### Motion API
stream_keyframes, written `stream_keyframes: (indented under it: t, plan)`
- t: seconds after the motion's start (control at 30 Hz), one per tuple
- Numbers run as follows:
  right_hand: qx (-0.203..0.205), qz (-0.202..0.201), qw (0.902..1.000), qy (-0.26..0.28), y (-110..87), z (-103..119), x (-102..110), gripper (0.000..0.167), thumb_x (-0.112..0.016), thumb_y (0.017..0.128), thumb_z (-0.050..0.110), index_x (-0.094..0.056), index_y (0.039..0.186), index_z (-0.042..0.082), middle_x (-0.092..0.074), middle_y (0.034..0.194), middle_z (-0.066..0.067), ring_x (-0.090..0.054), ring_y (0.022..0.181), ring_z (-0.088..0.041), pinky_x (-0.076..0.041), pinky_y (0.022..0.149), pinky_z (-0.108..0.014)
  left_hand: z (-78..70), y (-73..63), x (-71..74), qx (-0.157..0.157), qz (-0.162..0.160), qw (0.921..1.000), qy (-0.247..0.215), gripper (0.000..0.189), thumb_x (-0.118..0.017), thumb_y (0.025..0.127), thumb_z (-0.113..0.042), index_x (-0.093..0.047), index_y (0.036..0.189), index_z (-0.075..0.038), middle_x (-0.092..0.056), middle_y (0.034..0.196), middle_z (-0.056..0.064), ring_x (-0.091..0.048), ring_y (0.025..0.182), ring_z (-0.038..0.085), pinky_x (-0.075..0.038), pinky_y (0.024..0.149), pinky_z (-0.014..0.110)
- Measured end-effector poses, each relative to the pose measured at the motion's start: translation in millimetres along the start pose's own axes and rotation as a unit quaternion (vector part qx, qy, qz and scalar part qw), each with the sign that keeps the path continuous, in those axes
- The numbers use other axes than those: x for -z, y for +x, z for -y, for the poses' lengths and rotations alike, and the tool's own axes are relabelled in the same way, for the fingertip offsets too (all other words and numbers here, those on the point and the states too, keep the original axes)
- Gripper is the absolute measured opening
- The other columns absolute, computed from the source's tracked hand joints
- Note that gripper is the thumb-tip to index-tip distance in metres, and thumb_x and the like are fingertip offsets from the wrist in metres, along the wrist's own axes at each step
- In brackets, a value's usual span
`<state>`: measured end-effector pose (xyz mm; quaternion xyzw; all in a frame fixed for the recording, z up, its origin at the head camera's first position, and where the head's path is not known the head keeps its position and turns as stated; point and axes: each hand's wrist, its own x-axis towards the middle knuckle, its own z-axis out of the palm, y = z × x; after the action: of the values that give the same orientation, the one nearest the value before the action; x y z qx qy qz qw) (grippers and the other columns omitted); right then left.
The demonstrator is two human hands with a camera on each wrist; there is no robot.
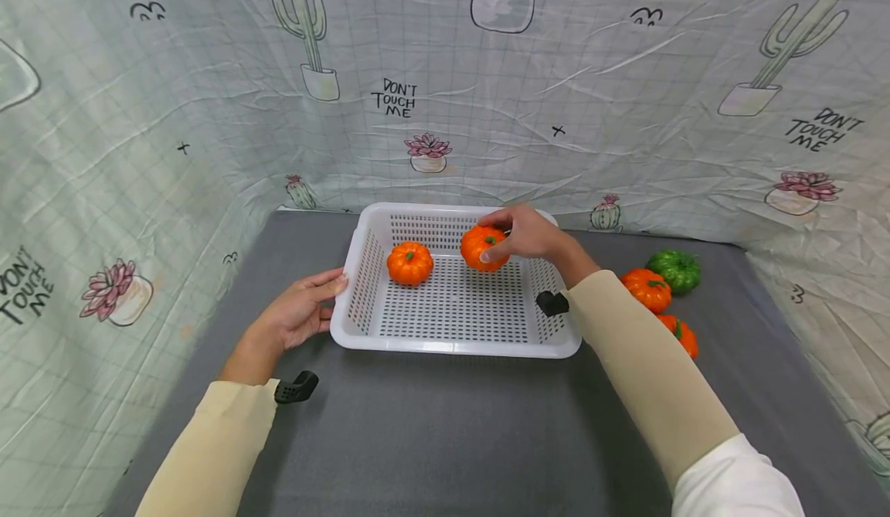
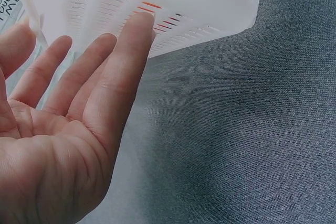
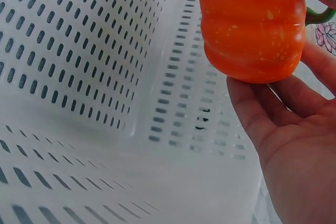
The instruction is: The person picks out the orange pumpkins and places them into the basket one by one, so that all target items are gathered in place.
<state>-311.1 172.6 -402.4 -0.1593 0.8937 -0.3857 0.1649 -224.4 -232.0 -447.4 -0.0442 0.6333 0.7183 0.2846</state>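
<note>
A white perforated plastic basket [image 1: 455, 347] sits on the grey surface, with one small orange pumpkin [image 1: 410, 263] inside on the left. My right hand [image 1: 523, 232] grips another orange pumpkin [image 1: 483, 248] with a green stem, over the basket's right half. The right wrist view shows this pumpkin [image 3: 254, 27] between thumb and fingers, above the perforated floor. At the basket's left end, my left hand [image 1: 299, 312] holds the rim, thumb at the edge. Its fingers [image 2: 137, 40] lie fairly straight against the outside of the wall in the left wrist view.
Right of the basket, beside my right forearm, lie two orange pumpkins [image 1: 648, 290], one partly hidden by the sleeve, and a green pumpkin [image 1: 674, 271]. A patterned cloth [image 1: 487, 115] hangs behind and along the sides of the grey table [image 1: 445, 440].
</note>
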Motion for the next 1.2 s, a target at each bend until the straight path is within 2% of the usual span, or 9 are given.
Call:
stream_keyframes:
  t: [0.17, 0.5, 0.73, 0.97, 1.2]
  plan:
    - [-0.006, 0.003, 1.0, -0.004, 2.5, -1, -5, 0.06, -0.086, 0.084, 0.017, -0.066, 0.139, 0.01, -0.068, 0.135, -0.012, -0.06, 0.117, -0.03, -0.05, 0.108, -0.046, -0.2, -1.0, 0.3, 0.0, -0.004, 1.0, 0.003, 0.075, -0.063, 0.104, -0.037, -0.027, 0.166, -0.014, -0.072, 0.113, -0.008, -0.076, 0.099, 0.016, -0.062, 0.083, 0.038]
    - [0.008, 0.01, 0.9997, -0.02, 6.5, -2, -13, 0.06, -0.089, 0.08, 0.015, -0.068, 0.135, 0.007, -0.069, 0.135, -0.013, -0.062, 0.118, -0.03, -0.05, 0.109, -0.046, 0.7, -0.3, 0.1, -0.005, -0.002, 1.0, -0.001, 0.074, -0.062, 0.105, -0.036, -0.026, 0.166, -0.011, -0.072, 0.112, -0.008, -0.076, 0.098, 0.017, -0.061, 0.083, 0.038]
    - [0.0, 0.015, 0.999, -0.042, 10.6, -5, -17, 0.063, -0.089, 0.081, 0.018, -0.066, 0.138, 0.006, -0.067, 0.14, -0.014, -0.06, 0.123, -0.031, -0.047, 0.113, -0.047, 1.5, 0.3, -0.8, -0.005, -0.002, 1.0, 0.003, 0.074, -0.062, 0.105, -0.035, -0.026, 0.166, -0.011, -0.071, 0.113, -0.007, -0.076, 0.097, 0.017, -0.061, 0.083, 0.038]
    - [-0.009, 0.014, 0.9993, -0.033, 14.0, -10, -22, 0.064, -0.089, 0.08, 0.015, -0.066, 0.139, 0.005, -0.065, 0.142, -0.013, -0.059, 0.126, -0.031, -0.046, 0.115, -0.047, 1.7, 1.1, 0.4, -0.004, -0.005, 1.0, 0.0, 0.074, -0.063, 0.105, -0.036, -0.027, 0.166, -0.012, -0.072, 0.112, -0.008, -0.076, 0.098, 0.016, -0.061, 0.082, 0.038]
    - [-0.014, 0.02, 0.9986, -0.046, 15.8, -11, -27, 0.063, -0.09, 0.079, 0.016, -0.067, 0.137, 0.007, -0.068, 0.139, -0.012, -0.06, 0.122, -0.031, -0.047, 0.113, -0.047, 1.3, 0.2, -0.2, -0.006, -0.004, 1.0, 0.002, 0.074, -0.062, 0.105, -0.036, -0.028, 0.165, -0.011, -0.071, 0.114, -0.007, -0.076, 0.099, 0.017, -0.061, 0.083, 0.038]
